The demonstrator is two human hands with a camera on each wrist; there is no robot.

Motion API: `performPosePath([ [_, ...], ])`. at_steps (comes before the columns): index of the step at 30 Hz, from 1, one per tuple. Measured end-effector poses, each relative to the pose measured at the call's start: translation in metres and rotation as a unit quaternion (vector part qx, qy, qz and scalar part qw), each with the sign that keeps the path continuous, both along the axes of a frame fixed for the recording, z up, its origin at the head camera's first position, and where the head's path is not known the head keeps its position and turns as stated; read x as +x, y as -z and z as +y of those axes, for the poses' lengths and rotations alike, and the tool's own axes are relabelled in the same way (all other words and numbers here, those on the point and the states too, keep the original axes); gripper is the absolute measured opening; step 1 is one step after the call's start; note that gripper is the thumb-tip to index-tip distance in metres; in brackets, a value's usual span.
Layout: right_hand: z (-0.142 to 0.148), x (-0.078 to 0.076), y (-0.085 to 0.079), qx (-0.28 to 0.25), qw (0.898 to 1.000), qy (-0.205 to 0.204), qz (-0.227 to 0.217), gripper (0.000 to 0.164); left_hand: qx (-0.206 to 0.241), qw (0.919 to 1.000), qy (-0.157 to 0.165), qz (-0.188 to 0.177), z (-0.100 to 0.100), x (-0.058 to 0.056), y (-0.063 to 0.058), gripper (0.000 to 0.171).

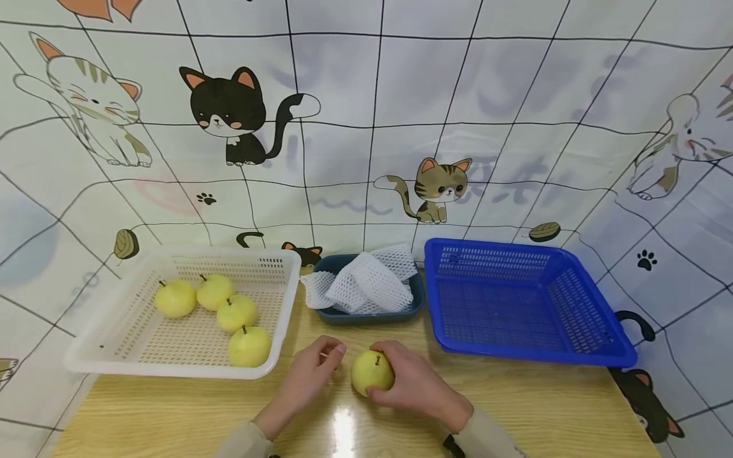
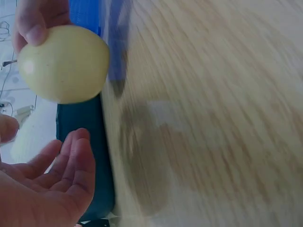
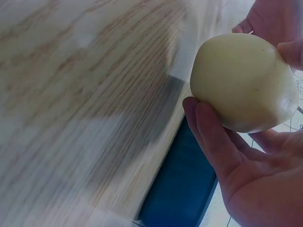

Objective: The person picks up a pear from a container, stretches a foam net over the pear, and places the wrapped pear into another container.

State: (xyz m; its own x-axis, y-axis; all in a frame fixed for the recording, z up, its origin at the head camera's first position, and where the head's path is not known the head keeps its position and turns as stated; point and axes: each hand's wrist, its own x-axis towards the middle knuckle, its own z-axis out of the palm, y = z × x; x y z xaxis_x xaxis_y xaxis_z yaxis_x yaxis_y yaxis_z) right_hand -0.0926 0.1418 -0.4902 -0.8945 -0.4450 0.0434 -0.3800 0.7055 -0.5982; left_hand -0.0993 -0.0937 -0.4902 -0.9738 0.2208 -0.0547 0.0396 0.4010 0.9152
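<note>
A round yellow-green pear [image 1: 371, 374] with a thin dark stem is gripped by my right hand [image 1: 413, 385], thumb on the near side and fingers on the far side. In the right wrist view the pear [image 3: 244, 82] sits against the curved fingers [image 3: 215, 137], held above the table. My left hand [image 1: 312, 372] is just left of the pear, apart from it, its fingers loosely bent and holding nothing. The left wrist view shows this gap between the left fingers [image 2: 78, 161] and the pear [image 2: 66, 64].
A white basket [image 1: 166, 367] at the left has several similar pears [image 1: 249, 346]. Behind the hands, a dark teal bin [image 1: 372, 319] carries white foam net sleeves [image 1: 366, 283]. A blue basket [image 1: 515, 305] stands at the right. Cat-print cloth [image 1: 343, 140] rises behind the wooden table [image 1: 550, 413].
</note>
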Motion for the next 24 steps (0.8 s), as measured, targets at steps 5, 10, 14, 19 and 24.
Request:
performPosePath([
  [5, -0.003, 0.001, 0.002, 0.008, 1.0, -0.009, 0.006, 0.066, 0.019, 0.9997, -0.009, 0.007, -0.004, -0.002, 0.001, 0.037],
  [10, -0.003, -0.001, 0.005, 0.016, 1.0, -0.022, -0.008, 0.069, -0.002, 0.9995, -0.021, 0.023, -0.005, -0.003, 0.002, 0.034],
  [14, -0.001, -0.002, 0.005, 0.025, 0.999, -0.03, -0.018, 0.076, -0.006, 0.9989, -0.029, 0.037, -0.004, -0.004, 0.001, 0.03],
  [19, 0.006, 0.003, -0.005, 0.029, 0.999, -0.043, -0.014, 0.081, 0.01, 0.9979, -0.039, 0.05, -0.003, -0.006, -0.005, 0.026],
  [24, 0.024, 0.006, -0.039, 0.028, 0.998, -0.052, -0.012, 0.07, 0.019, 0.997, -0.045, 0.06, -0.004, -0.008, -0.01, 0.024],
])
